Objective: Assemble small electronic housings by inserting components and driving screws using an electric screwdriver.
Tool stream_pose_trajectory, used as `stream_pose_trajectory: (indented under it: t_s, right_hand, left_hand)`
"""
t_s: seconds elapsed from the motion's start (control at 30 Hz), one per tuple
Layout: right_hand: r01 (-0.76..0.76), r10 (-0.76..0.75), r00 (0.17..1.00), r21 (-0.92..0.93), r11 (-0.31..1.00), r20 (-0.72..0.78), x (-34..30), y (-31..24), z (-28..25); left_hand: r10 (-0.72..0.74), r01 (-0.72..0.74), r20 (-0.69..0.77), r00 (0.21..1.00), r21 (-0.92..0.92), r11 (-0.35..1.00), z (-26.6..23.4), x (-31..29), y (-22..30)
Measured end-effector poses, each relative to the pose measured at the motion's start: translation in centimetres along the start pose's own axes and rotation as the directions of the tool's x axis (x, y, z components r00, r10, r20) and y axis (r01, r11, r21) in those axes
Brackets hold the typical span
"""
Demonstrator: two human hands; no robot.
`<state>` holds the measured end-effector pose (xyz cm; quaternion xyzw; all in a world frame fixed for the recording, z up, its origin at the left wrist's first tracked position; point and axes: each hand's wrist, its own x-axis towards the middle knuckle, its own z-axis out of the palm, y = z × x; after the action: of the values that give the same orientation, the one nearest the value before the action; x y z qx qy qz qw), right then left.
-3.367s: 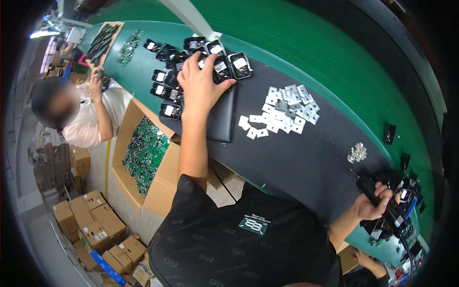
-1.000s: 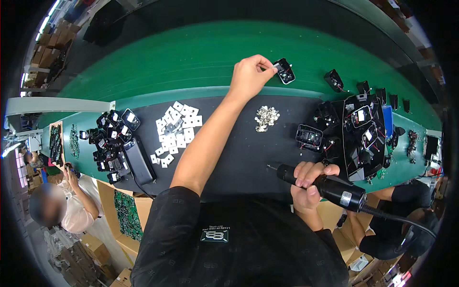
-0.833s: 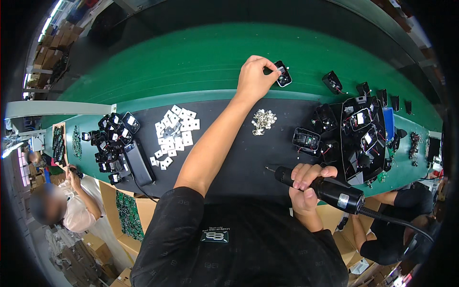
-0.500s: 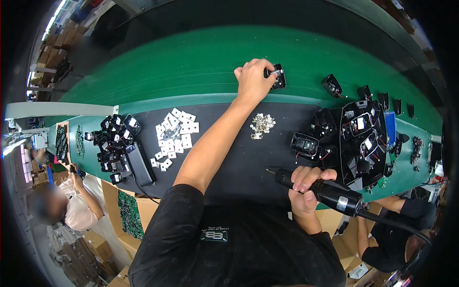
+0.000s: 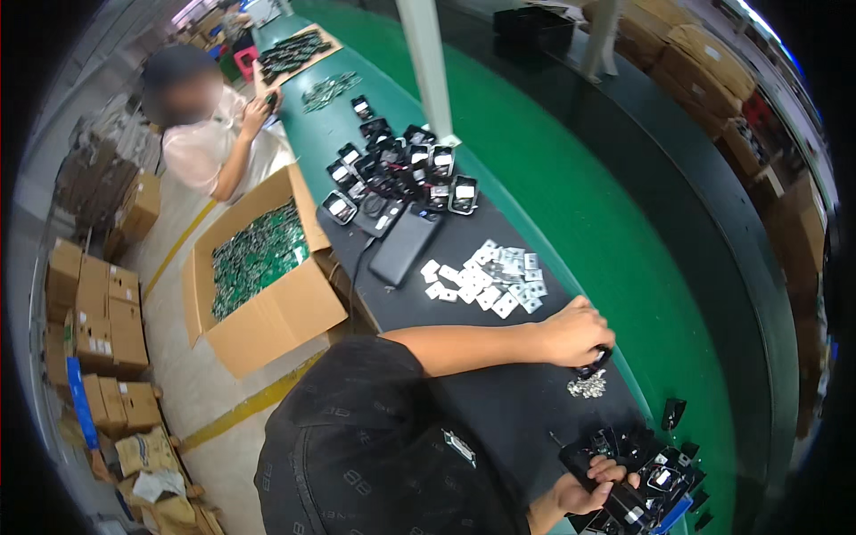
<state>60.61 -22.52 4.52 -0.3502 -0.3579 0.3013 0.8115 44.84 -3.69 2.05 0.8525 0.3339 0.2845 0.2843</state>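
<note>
Beside the pile of small shiny metal parts (image 5: 587,385), my left hand (image 5: 571,334) is closed on a small black plastic housing (image 5: 597,361); my fingers cover much of it. At the lower right, my right hand (image 5: 588,489) wraps round a black electric screwdriver (image 5: 575,464), its bit directed up and to the left. Several black housings with parts inside (image 5: 664,477) lie close behind the screwdriver. Flat white square pieces (image 5: 490,278) are scattered on the black mat (image 5: 481,397), beyond my left forearm.
Farther left on the mat are a heap of black housings (image 5: 392,160) and a long black case (image 5: 408,245) with a cable. A cardboard box (image 5: 276,316) of green circuit boards stands beside the bench. The green belt (image 5: 553,196) runs behind, past a white post (image 5: 426,71). A co-worker (image 5: 205,134) sits farther along.
The view has swung to the left. My left hand has brought the black housing from the green belt back to the mat near the metal parts. My right hand still holds the screwdriver.
</note>
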Motion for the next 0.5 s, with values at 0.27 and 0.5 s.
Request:
stream_pose_trajectory:
  t_s: [0.27, 0.5]
  right_hand:
    - [0.030, -0.038, 0.997, 0.122, 0.992, 0.065, 0.6, 0.6, 1.3]
    - [0.024, -0.029, 0.999, 0.153, 0.988, 0.028, -2.0, -1.1, 2.6]
  left_hand:
    - [-0.109, 0.104, 0.036, 0.993, 0.113, 0.988, -1.0, -6.3, -0.7]
    - [0.198, -0.223, -0.183, 0.963, -0.128, 0.966, -4.2, -10.8, 3.6]
